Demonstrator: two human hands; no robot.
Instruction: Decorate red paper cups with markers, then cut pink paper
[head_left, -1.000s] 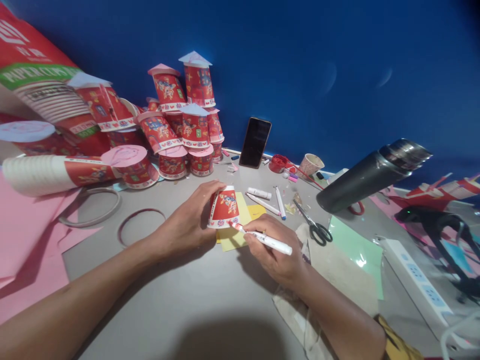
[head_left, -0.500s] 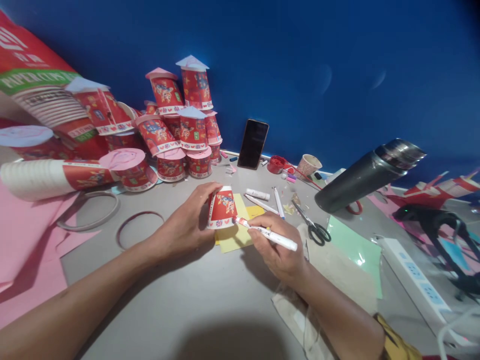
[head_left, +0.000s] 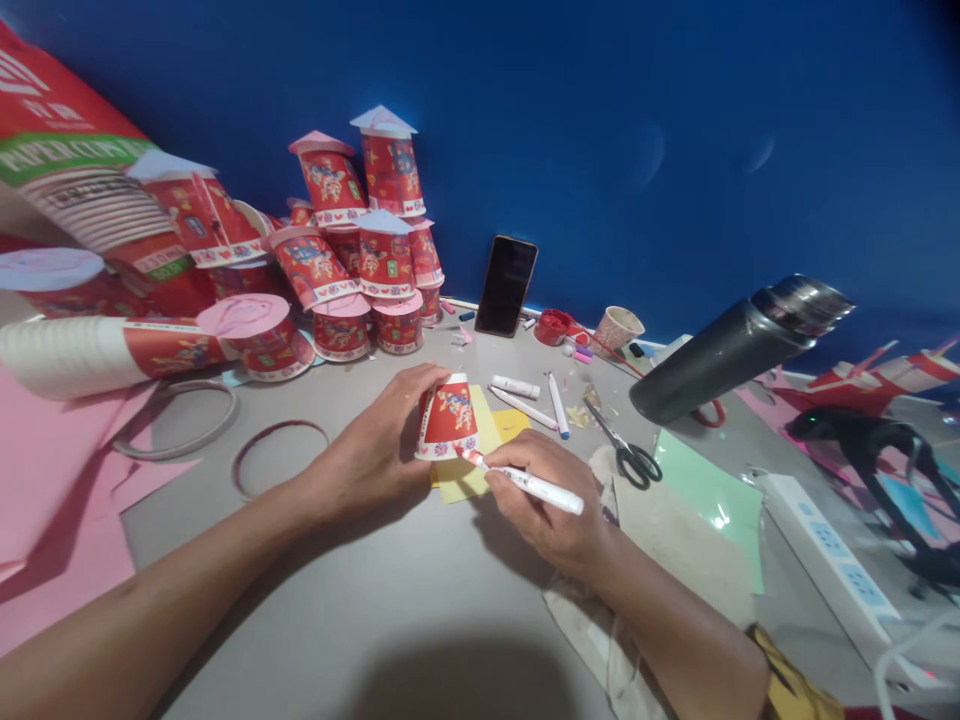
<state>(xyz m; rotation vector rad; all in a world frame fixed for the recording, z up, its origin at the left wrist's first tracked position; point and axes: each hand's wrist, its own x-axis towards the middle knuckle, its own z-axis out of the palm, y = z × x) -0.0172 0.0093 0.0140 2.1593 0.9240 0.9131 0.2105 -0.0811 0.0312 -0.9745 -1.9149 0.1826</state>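
Observation:
My left hand (head_left: 382, 430) is closed around the left side of a red paper cup (head_left: 448, 418), which is upside down with its white, flower-patterned rim at the bottom. Between the fingers of my right hand (head_left: 551, 500) is a white marker pen (head_left: 536, 488) with a red tip end. That tip touches or nearly touches the cup's rim band at the lower right. Below the cup lie yellow paper sheets (head_left: 487, 430). Several white markers (head_left: 523, 405) rest just beyond my right hand, and black-handled scissors (head_left: 634, 460) lie to its right.
Decorated paper cups (head_left: 390, 255) stand stacked at the back left, near pink paper (head_left: 60, 480) and tape rings (head_left: 277, 455). A phone (head_left: 507, 287) leans against the blue wall. On the right are a dark thermos (head_left: 720, 350), green sheet (head_left: 705, 500), cloth bag (head_left: 675, 545) and power strip (head_left: 825, 560).
My right hand has moved the marker slightly left, so its tip now sits further along the cup's lower rim. The cup has turned or tilted slightly in my left hand.

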